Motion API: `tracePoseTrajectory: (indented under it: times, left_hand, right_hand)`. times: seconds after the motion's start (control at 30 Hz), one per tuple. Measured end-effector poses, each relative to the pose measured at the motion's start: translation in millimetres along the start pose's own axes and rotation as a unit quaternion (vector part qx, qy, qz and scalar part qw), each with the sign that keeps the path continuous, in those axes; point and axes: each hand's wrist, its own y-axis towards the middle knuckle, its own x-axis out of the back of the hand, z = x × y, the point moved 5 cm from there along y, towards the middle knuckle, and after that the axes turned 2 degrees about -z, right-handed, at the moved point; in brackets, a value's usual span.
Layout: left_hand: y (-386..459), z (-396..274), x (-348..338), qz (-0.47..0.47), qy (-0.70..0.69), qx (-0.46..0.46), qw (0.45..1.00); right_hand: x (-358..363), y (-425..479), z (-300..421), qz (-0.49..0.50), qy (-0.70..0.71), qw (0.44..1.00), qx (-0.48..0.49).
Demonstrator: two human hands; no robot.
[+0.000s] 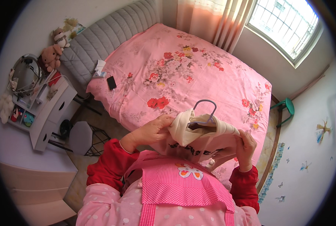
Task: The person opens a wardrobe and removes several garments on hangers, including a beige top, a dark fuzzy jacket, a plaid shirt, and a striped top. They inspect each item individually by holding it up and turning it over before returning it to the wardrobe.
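Note:
A cream hooded sweatshirt (182,127) with dark lettering on its front hangs on a grey-purple clothes hanger (215,108). The hanger's hook rises out of the neck opening. My left hand (152,130) pinches the garment at its left side, beside the hood. At the right shoulder, my right hand (245,147) grips the fabric. Both hands hold the garment up in front of my pink checked apron (182,183), over the near edge of the bed. The lower part of the garment is hidden behind the apron.
Ahead lies a bed with a pink floral sheet (134,93), carrying a black phone (111,83). A white dressing table (53,107) and a grey chair (80,138) stand on the left. A green stool (287,110) is by the right wall.

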Motion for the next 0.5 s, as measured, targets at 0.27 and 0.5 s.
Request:
tracePoseTrajectory:
  times: [0.27,0.5]
  left_hand:
    - [5,13,-8,-0.215,-0.186,0.039,0.958]
    - [1,2,2,-0.255,-0.185,-0.042,0.948]
  right_hand:
    - [1,3,4,0.028,0.024,0.999,0.007]
    - [3,-1,-2,0.029,0.044,0.999,-0.006]
